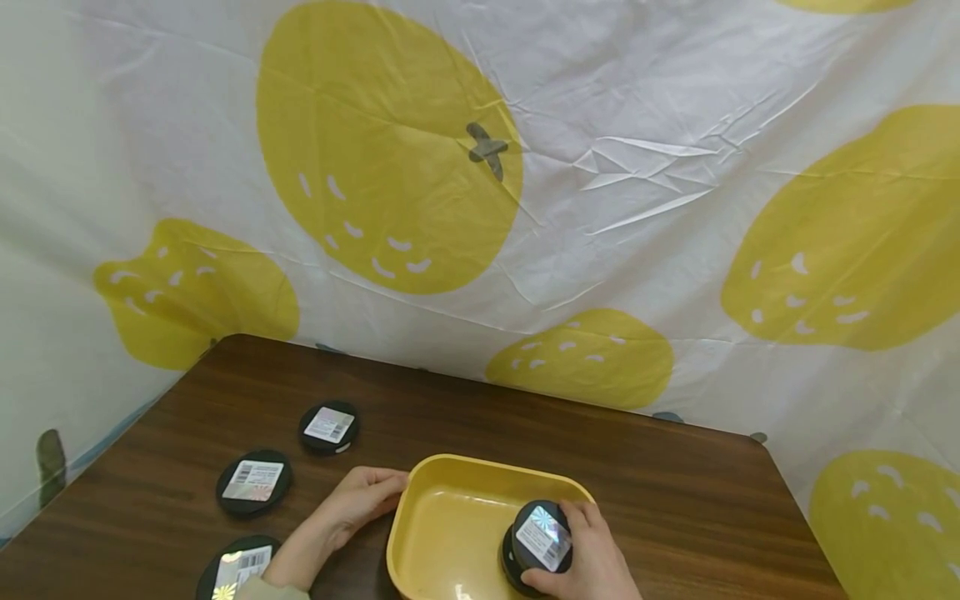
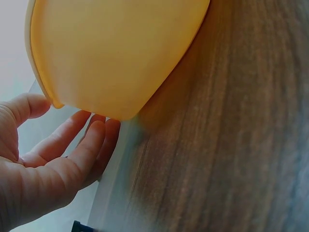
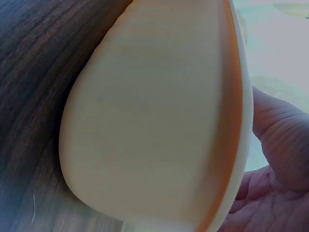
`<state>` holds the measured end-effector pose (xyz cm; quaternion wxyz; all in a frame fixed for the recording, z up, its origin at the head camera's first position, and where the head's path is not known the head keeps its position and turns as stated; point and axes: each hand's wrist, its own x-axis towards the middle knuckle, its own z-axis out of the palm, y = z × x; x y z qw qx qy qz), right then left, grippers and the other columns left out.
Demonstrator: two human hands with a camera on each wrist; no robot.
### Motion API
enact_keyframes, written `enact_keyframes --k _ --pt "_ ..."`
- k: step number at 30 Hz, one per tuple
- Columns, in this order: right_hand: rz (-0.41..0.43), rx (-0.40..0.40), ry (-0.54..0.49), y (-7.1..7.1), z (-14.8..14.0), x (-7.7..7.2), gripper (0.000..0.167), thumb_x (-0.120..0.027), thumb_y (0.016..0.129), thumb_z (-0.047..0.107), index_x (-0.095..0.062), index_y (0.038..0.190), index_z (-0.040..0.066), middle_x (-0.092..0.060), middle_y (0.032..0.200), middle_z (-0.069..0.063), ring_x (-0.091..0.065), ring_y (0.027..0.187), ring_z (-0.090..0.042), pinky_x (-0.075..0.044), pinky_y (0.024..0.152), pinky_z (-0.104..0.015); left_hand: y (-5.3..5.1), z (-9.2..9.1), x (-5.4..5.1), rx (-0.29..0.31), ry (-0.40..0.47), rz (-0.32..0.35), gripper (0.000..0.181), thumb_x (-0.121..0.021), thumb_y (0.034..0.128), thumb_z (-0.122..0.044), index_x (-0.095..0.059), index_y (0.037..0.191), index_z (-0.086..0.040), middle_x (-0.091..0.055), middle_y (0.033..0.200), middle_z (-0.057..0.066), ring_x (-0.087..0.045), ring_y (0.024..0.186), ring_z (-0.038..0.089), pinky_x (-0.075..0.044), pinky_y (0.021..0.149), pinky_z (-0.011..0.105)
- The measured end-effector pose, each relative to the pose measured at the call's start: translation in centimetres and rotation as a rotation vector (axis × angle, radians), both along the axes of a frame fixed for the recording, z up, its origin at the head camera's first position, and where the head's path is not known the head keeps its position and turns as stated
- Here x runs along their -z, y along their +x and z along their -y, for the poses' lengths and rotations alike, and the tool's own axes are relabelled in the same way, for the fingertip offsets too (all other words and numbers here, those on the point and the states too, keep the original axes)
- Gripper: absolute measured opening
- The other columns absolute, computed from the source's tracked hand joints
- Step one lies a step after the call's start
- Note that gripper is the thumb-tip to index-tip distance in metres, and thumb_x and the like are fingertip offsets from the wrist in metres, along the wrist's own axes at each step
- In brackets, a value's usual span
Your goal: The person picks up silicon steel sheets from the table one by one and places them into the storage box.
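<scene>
Labelled black disc [image 1: 543, 536] is gripped by right hand [image 1: 594, 557], bottom centre of frame, overlapping a second black disc [image 1: 511, 569] inside yellow tub [image 1: 480, 477], whose left rim is held by left hand [image 1: 366, 495].

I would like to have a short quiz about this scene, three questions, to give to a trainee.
1. True or false: the left hand touches the yellow tray.
2. How many black discs are visible on the table, outside the tray?
3. What does the right hand hold?
A) nothing
B) a labelled disc
C) a cup

Key: 1. True. 2. Three, one partly cut off by the picture's edge. 3. B.
</scene>
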<state>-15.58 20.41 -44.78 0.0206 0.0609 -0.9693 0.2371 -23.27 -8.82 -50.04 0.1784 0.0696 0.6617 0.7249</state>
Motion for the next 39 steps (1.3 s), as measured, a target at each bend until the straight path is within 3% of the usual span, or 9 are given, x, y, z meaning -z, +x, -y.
enact_keyframes --k 17,23,26,31,37,39 --pt "0.002 -0.055 -0.035 0.1 -1.2 -0.3 0.097 -0.091 0.052 0.037 -0.049 0.126 -0.01 -0.05 0.117 -0.021 -0.056 0.099 -0.035 -0.05 0.081 -0.049 0.1 0.1 -0.2 -0.006 0.0 0.007 0.035 -0.053 0.0932 -0.009 -0.056 0.112 0.02 -0.063 0.113 0.021 -0.06 0.099 0.014 -0.05 0.087 0.03" --pt "-0.059 -0.058 -0.036 0.3 -1.5 -0.4 0.092 -0.087 0.058 0.041 -0.05 0.125 -0.01 -0.051 0.116 -0.021 -0.057 0.099 -0.035 -0.051 0.081 -0.047 0.1 0.0 -0.1 -0.007 0.002 -0.001 0.035 -0.053 0.0934 -0.009 -0.056 0.113 0.02 -0.062 0.113 0.022 -0.059 0.1 0.015 -0.05 0.087 0.03" --pt "-0.105 -0.024 -0.047 0.2 -1.7 -0.5 0.08 -0.082 0.067 0.04 -0.053 0.123 -0.009 -0.053 0.115 -0.021 -0.057 0.1 -0.035 -0.05 0.083 -0.048 0.1 -0.1 -0.1 -0.014 -0.003 -0.012 0.035 -0.053 0.0934 -0.009 -0.056 0.112 0.02 -0.062 0.113 0.022 -0.059 0.1 0.015 -0.05 0.086 0.029" --pt "-0.187 0.043 -0.06 0.0 -2.2 -0.5 0.055 -0.073 0.081 0.027 -0.056 0.119 -0.01 -0.056 0.113 -0.021 -0.057 0.102 -0.036 -0.048 0.086 -0.05 0.2 -0.2 -0.2 -0.076 -0.043 -0.026 0.036 -0.056 0.0915 -0.01 -0.056 0.113 0.019 -0.062 0.112 0.023 -0.059 0.099 0.016 -0.049 0.085 0.028" --pt "-0.343 0.036 -0.041 -0.2 -2.9 0.2 0.045 -0.072 0.081 0.016 -0.058 0.115 -0.01 -0.059 0.108 -0.021 -0.059 0.098 -0.037 -0.049 0.083 -0.05 0.2 -0.3 -0.5 -0.23 -0.146 -0.058 0.034 -0.064 0.0863 -0.012 -0.063 0.111 0.011 -0.065 0.11 0.018 -0.056 0.108 0.024 -0.045 0.093 0.038" --pt "-0.418 0.019 -0.042 -0.3 -3.2 0.5 0.04 -0.072 0.08 0.01 -0.059 0.112 -0.01 -0.059 0.106 -0.02 -0.059 0.096 -0.036 -0.049 0.081 -0.05 0.1 -0.3 -0.6 -0.243 -0.15 -0.071 0.033 -0.064 0.0864 -0.011 -0.063 0.112 0.01 -0.065 0.112 0.018 -0.053 0.112 0.028 -0.042 0.097 0.042"
